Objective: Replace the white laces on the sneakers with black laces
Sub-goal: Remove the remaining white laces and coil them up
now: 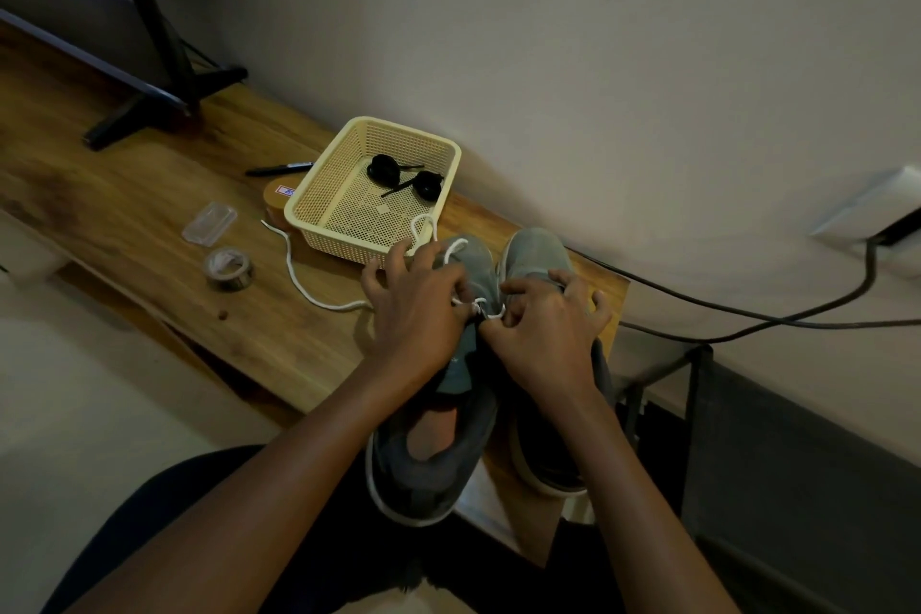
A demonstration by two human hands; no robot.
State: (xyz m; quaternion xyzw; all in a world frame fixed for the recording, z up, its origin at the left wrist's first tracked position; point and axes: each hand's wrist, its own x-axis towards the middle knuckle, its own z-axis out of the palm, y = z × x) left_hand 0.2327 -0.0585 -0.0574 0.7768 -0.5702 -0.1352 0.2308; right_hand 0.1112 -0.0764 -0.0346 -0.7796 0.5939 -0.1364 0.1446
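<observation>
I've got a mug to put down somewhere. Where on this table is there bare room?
Widest bare wood: the table between the black stand and the marker and plastic case. A smaller patch lies between the tape roll, the white lace and the near edge. The right end is crowded: basket, sneakers, left hand, right hand.

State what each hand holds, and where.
The left hand and right hand both pinch the white lace at the eyelets of one grey sneaker.

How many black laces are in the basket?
2. One black lace lies coiled at the far end of the basket; the other is coiled just to its right. None looks hidden.
</observation>
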